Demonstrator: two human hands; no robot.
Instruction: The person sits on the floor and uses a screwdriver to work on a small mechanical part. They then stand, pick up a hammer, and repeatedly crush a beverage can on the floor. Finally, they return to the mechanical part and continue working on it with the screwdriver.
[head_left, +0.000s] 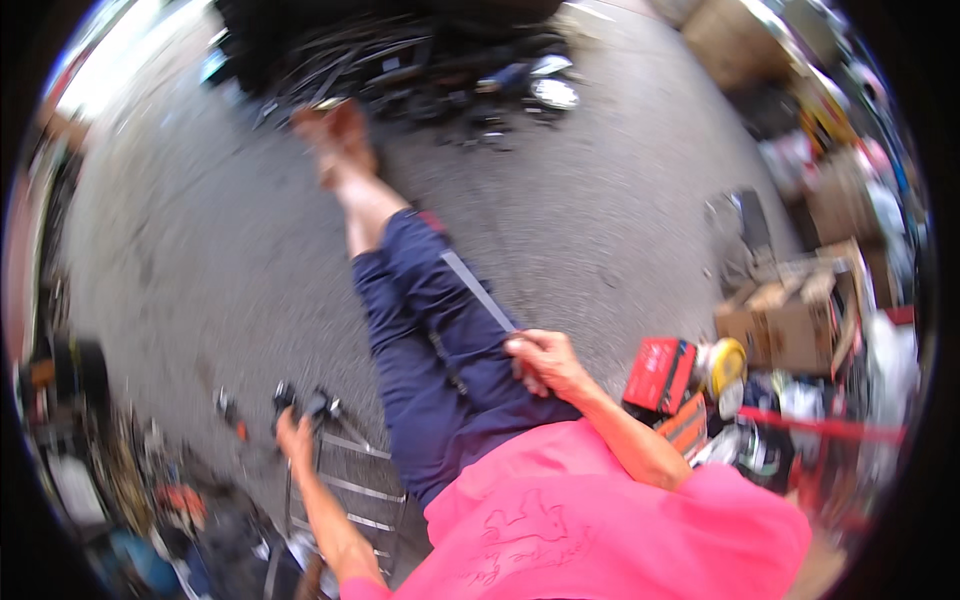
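Observation:
I sit with my bare lower legs stretched out ahead, crossed at the feet. My right hand [545, 362] rests on my dark blue trousers [420, 340] with its fingers curled. A pale, straight, narrow strip [478, 290] runs from its thumb side toward my knee; whether it is a held thing or trouser trim I cannot tell. To the left, my left hand [293, 437] reaches down, smeared by motion. Its fingertips are at a small dark object [284, 394], touching or just short of it. Close by stands a metal rack with rungs [360, 490], and another dark object [322, 405].
A dark heap of metal parts [400, 80] lies beyond my feet. To the right are a red box [660, 374], a yellow-rimmed round thing [728, 366] and cardboard boxes [790, 320]. Mixed clutter [190, 510] fills the lower left, beside a dark cylinder [80, 375].

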